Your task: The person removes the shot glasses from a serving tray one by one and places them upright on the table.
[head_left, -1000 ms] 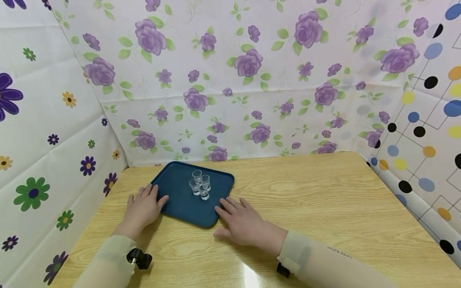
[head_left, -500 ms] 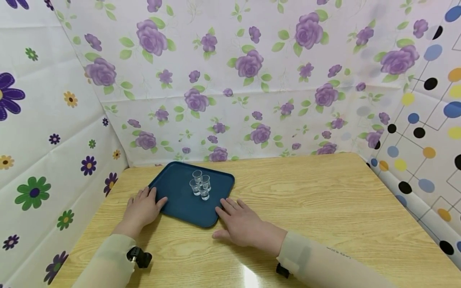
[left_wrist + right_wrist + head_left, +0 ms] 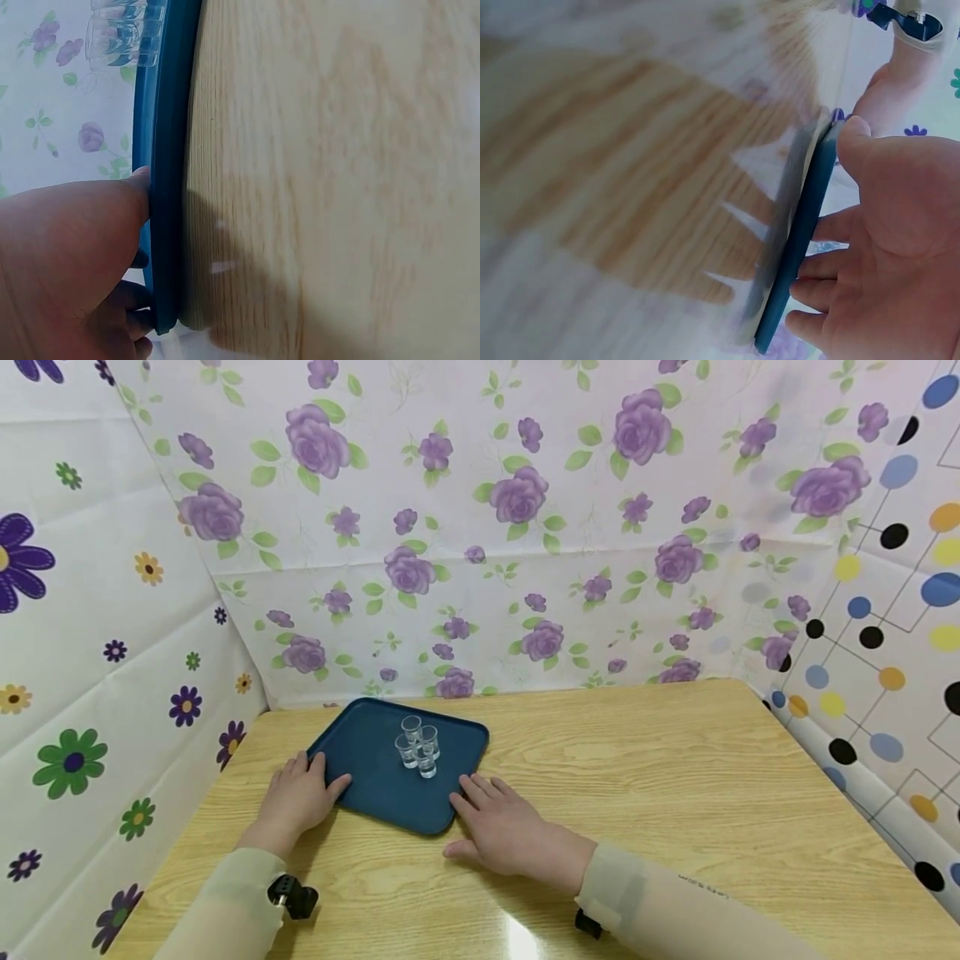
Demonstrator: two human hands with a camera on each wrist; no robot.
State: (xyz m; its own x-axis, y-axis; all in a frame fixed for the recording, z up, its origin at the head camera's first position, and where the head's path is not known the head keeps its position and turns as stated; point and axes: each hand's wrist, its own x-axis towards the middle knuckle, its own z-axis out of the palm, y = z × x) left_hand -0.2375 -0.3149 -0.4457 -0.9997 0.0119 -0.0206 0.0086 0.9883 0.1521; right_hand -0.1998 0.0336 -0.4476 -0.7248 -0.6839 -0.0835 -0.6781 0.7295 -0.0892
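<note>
- Four clear shot glasses [image 3: 426, 765] stand upright in a tight cluster on the dark blue tray [image 3: 371, 768], just right of its middle; they overlap in the head view, so we cannot tell which of them touch.
- We find the tray left of centre in the lower half of the head view, lying at an angle on the wood-grain table [image 3: 637, 768], its far rim near the floral backdrop [image 3: 480, 618].
- We note the left hand [image 3: 295, 797] at the tray's left side, its fingers over the left rim and its thumb spread across to the near rim; the left wrist view confirms the thumb against the edge.
- We record the right hand [image 3: 498, 828] at the tray's lower right, its fingers extended and resting at the right rim, its thumb held wide, off the near corner in the head view.
- We observe both hands spread rather than clenched; how firmly either one presses, we cannot tell.
- We see pale sleeves [image 3: 232, 902] on both forearms and a black wrist device [image 3: 296, 897] below the left cuff.
- We log a daisy-print cloth [image 3: 82, 677] at the left of the frame and a dotted cloth [image 3: 862, 681] at the right.
</note>
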